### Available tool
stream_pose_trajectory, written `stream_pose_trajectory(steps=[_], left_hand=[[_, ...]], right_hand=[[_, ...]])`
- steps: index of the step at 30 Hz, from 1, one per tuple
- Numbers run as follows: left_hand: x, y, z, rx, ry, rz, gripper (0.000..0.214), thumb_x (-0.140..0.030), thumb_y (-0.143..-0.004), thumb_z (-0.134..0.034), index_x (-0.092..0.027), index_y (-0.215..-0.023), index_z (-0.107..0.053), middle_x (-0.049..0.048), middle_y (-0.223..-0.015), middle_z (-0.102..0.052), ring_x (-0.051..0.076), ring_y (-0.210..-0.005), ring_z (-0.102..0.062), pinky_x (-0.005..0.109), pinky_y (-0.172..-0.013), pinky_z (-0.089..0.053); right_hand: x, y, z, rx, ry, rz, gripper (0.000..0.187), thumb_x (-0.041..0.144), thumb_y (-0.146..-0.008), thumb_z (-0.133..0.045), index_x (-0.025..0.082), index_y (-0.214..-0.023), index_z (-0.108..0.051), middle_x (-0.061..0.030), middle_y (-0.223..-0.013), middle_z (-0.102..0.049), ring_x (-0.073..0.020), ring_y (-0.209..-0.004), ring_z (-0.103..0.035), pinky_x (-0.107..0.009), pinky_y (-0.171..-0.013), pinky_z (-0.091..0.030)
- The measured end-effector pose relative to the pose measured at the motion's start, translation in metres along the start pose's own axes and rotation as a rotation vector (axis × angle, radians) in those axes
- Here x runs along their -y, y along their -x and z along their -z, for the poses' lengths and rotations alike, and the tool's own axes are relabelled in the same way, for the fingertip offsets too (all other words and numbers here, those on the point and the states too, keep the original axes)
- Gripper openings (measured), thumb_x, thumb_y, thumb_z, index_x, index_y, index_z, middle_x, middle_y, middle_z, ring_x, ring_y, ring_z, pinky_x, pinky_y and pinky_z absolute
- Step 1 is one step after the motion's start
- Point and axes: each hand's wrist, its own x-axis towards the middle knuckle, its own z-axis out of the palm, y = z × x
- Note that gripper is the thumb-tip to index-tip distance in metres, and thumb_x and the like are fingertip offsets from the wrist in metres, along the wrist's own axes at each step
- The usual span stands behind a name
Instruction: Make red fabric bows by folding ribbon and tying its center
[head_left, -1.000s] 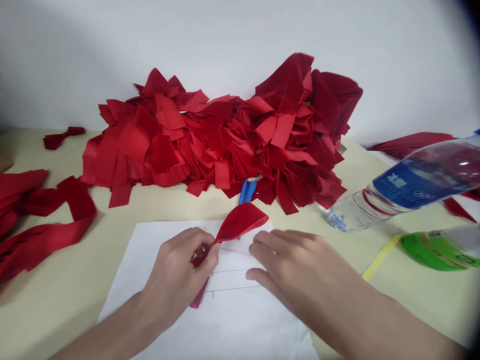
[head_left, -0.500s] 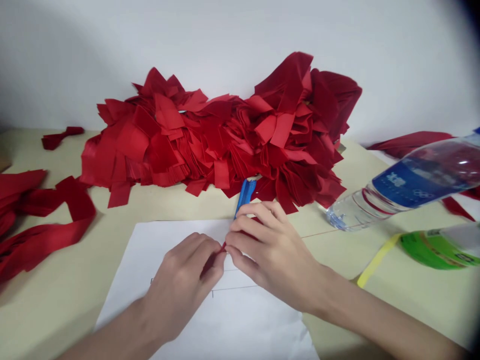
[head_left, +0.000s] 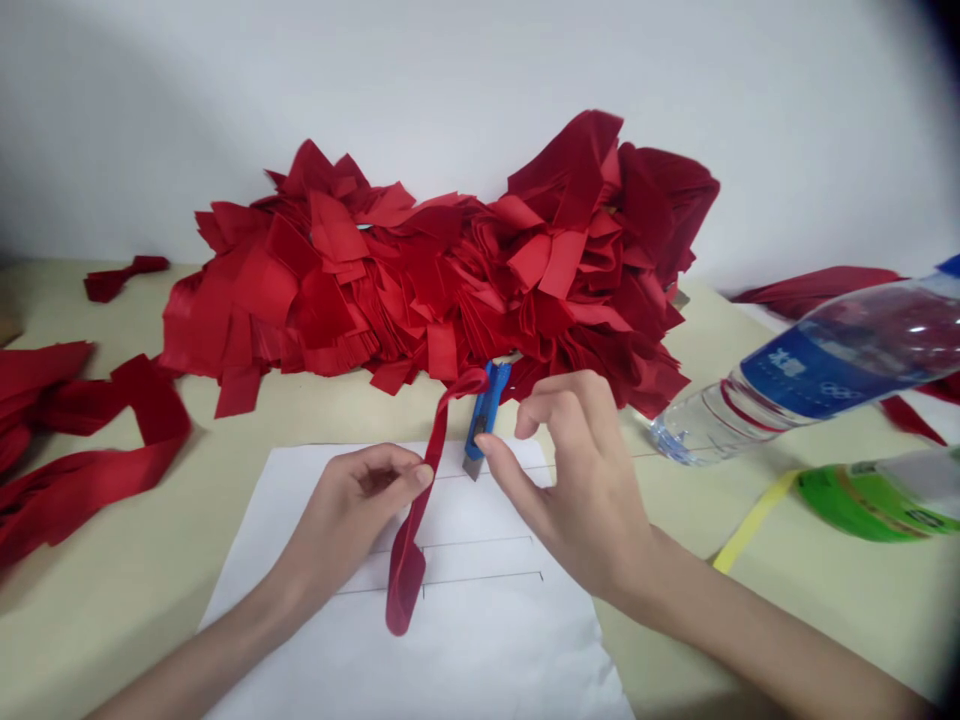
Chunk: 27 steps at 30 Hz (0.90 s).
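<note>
On the white paper sheet (head_left: 480,640), the left hand (head_left: 352,510) is half closed, pinching a red strip (head_left: 409,570) between thumb and fingers; the strip loops up, then hangs back onto the sheet. The right hand (head_left: 585,490) is open, its thumb just beside a blue utility knife (head_left: 486,412), whose bare blade points down near the sheet's far edge. A hasty grab near that blade could nick a finger, and a slack pinch could let the strip slip. Beyond, the knife leans by a heap of red strips (head_left: 420,270); a water bottle (head_left: 825,370) lies right.
</note>
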Motion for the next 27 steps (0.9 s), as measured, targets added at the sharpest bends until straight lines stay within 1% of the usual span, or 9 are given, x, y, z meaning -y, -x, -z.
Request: stream_pose_trajectory(steps=[2, 5, 7, 9, 11, 14, 16, 21, 27], left_hand=[[0.0, -0.002, 0.002, 0.045, 0.123, 0.057, 0.023, -0.039, -0.078, -0.059, -0.019, -0.068, -0.059, -0.0037, -0.065, -0.05, 0.011, -0.061, -0.042, 0.023, -0.061, -0.036], [0.004, -0.006, 0.004, 0.165, 0.338, 0.15, 0.025, -0.039, -0.079, -0.06, -0.018, -0.065, -0.055, -0.0053, -0.06, -0.044, 0.008, -0.053, -0.034, 0.021, -0.053, -0.032], [0.008, -0.009, 0.005, 0.229, 0.443, 0.206, 0.024, -0.036, -0.077, -0.062, -0.018, -0.064, -0.054, -0.0056, -0.057, -0.041, 0.007, -0.048, -0.028, 0.02, -0.048, -0.028], [0.011, -0.012, 0.006, 0.258, 0.503, 0.238, 0.02, -0.033, -0.076, -0.064, -0.017, -0.067, -0.055, -0.0048, -0.059, -0.043, 0.007, -0.048, -0.028, 0.02, -0.047, -0.026], [0.013, -0.013, 0.007, 0.303, 0.536, 0.244, 0.018, -0.031, -0.074, -0.065, -0.017, -0.068, -0.056, -0.0037, -0.063, -0.045, 0.007, -0.049, -0.029, 0.02, -0.047, -0.026], [0.015, -0.013, 0.007, 0.386, 0.578, 0.228, 0.02, -0.03, -0.074, -0.065, -0.017, -0.065, -0.053, -0.0037, -0.063, -0.045, 0.007, -0.049, -0.026, 0.02, -0.047, -0.025], [0.015, -0.011, 0.006, 0.41, 0.595, 0.208, 0.023, -0.03, -0.076, -0.064, -0.016, -0.062, -0.052, -0.0041, -0.061, -0.043, 0.007, -0.049, -0.024, 0.021, -0.047, -0.025], [0.016, -0.008, 0.004, 0.434, 0.61, 0.153, 0.024, -0.031, -0.079, -0.061, -0.015, -0.063, -0.052, -0.0029, -0.062, -0.042, 0.008, -0.052, -0.027, 0.021, -0.049, -0.026], [0.018, -0.01, 0.006, 0.382, 0.729, 0.153, 0.018, -0.029, -0.076, -0.064, -0.016, -0.065, -0.057, -0.0029, -0.063, -0.038, 0.007, -0.051, -0.027, 0.021, -0.048, -0.025]], right_hand=[[-0.002, 0.0, -0.001, 0.192, -0.01, -0.081, 0.019, 0.033, -0.086, -0.054, 0.015, -0.082, -0.051, -0.0069, -0.083, -0.053, -0.0193, -0.079, -0.049, -0.034, -0.07, -0.04], [-0.004, 0.0, -0.003, 0.557, -0.274, -0.201, 0.025, 0.039, -0.088, -0.052, 0.017, -0.1, -0.055, -0.0023, -0.082, -0.057, -0.0136, -0.069, -0.05, -0.028, -0.066, -0.041], [-0.003, 0.0, -0.004, 0.67, -0.453, -0.28, 0.022, 0.037, -0.09, -0.047, 0.019, -0.096, -0.058, 0.0023, -0.069, -0.054, -0.0095, -0.059, -0.045, -0.023, -0.058, -0.038], [-0.002, -0.002, -0.002, 0.653, -0.572, -0.356, 0.025, 0.035, -0.091, -0.045, 0.018, -0.083, -0.061, 0.0043, -0.058, -0.047, -0.0074, -0.052, -0.036, -0.021, -0.051, -0.033], [-0.001, -0.004, 0.0, 0.594, -0.658, -0.42, 0.026, 0.034, -0.09, -0.048, 0.016, -0.077, -0.062, 0.0037, -0.059, -0.045, -0.0068, -0.051, -0.032, -0.02, -0.047, -0.029], [0.001, -0.007, 0.002, 0.545, -0.737, -0.504, 0.024, 0.033, -0.087, -0.051, 0.015, -0.076, -0.062, 0.0023, -0.063, -0.048, -0.0065, -0.051, -0.031, -0.02, -0.045, -0.026], [0.001, -0.008, 0.003, 0.538, -0.777, -0.541, 0.023, 0.033, -0.086, -0.052, 0.014, -0.075, -0.061, 0.0025, -0.062, -0.047, -0.0064, -0.05, -0.03, -0.02, -0.044, -0.025], [-0.001, -0.008, 0.006, 0.481, -0.823, -0.552, 0.022, 0.03, -0.086, -0.052, 0.014, -0.072, -0.059, 0.003, -0.061, -0.043, -0.0064, -0.051, -0.031, -0.021, -0.045, -0.025], [-0.003, -0.008, 0.006, 0.646, -0.877, -0.509, 0.022, 0.03, -0.086, -0.052, 0.014, -0.073, -0.058, 0.0077, -0.05, -0.026, -0.0049, -0.046, -0.022, -0.019, -0.041, -0.018]])
